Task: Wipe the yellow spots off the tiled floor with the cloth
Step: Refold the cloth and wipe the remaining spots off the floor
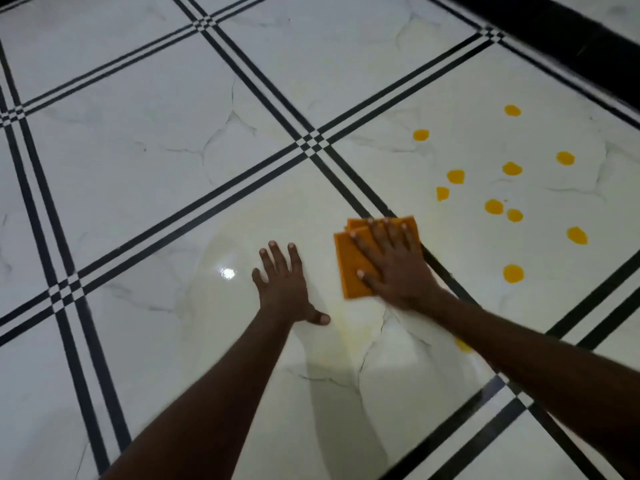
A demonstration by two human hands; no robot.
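The right hand (391, 268) presses flat, fingers spread, on the folded orange cloth (353, 268); the left hand (284, 282) rests open on the tiled floor (145, 140). Toward two o'clock, many yellow spots (494, 206) remain, so most wiping looks undone, with a faint smear (341, 327) at six.

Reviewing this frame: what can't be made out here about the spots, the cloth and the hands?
Head view, the only one:
- Floor under the orange cloth: covered by cloth and right hand; any spots there are hidden.
- Yellow spot beside the right forearm: partly hidden by the arm.
- Left hand: palm faces down; contact with the tile unclear.
- Both arms: cut off by the bottom edge.
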